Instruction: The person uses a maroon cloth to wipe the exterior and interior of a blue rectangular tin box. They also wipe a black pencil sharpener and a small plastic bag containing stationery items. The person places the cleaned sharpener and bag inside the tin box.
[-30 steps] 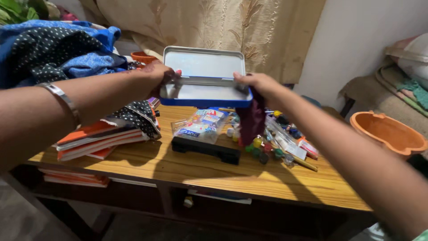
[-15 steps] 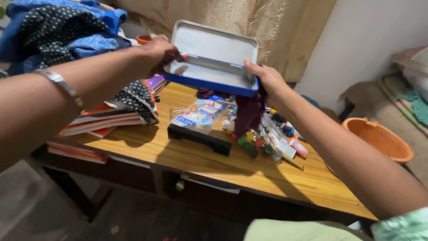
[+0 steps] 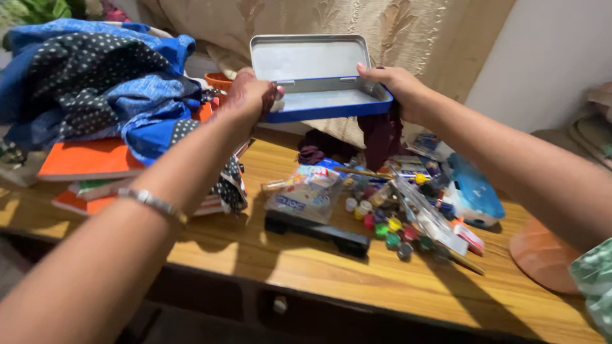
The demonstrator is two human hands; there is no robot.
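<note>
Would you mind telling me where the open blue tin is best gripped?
Grip the blue tin by its two short ends, coming in from the sides, as the left hand and right hand do; the raised lid blocks the back edge.

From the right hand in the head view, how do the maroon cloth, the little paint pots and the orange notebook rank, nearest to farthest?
Measured from the right hand:
1. Maroon cloth, hanging just below it.
2. Paint pots, lower down, mid-table.
3. Orange notebook, far across on the left under the blue clothes.
</note>
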